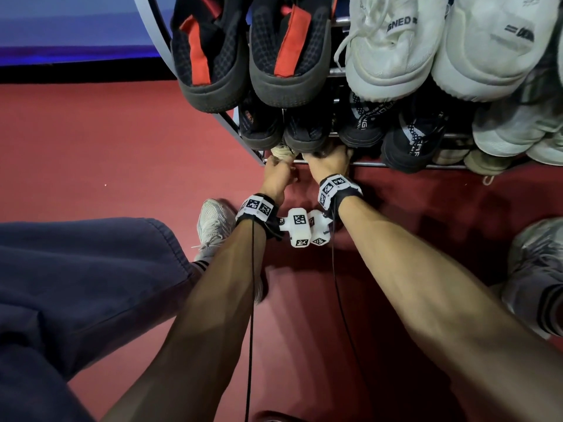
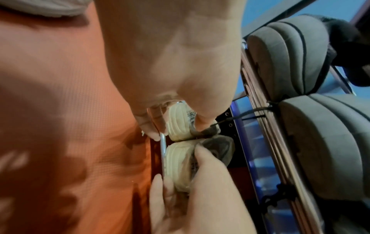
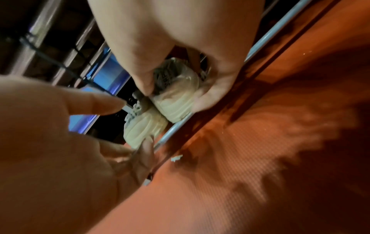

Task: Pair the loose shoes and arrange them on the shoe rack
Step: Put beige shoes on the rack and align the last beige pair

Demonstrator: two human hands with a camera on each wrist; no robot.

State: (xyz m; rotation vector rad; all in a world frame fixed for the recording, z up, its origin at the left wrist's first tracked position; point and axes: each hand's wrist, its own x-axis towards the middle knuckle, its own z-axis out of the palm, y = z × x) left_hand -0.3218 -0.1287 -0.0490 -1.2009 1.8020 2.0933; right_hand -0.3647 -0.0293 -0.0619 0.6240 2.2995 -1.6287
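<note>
Two cream shoes with ribbed soles lie side by side, heels outward, on the bottom shelf of the shoe rack (image 1: 396,164). My left hand (image 1: 281,162) pinches the heel of the left cream shoe (image 2: 178,126) between thumb and fingers. My right hand (image 1: 330,156) grips the heel of the right cream shoe (image 3: 178,96) in the same way. In the head view only a bit of the left shoe (image 1: 281,150) shows; the right one is hidden under the hand and the shelf above. Both heels sit against the front rail (image 3: 176,128).
Black shoes with red straps (image 1: 253,53) and white sneakers (image 1: 426,47) fill the top shelf. Black sneakers (image 1: 359,123) and pale grey shoes (image 1: 518,132) fill the middle one, close above my hands. My feet in white sneakers (image 1: 213,226) stand on the red floor (image 1: 122,141).
</note>
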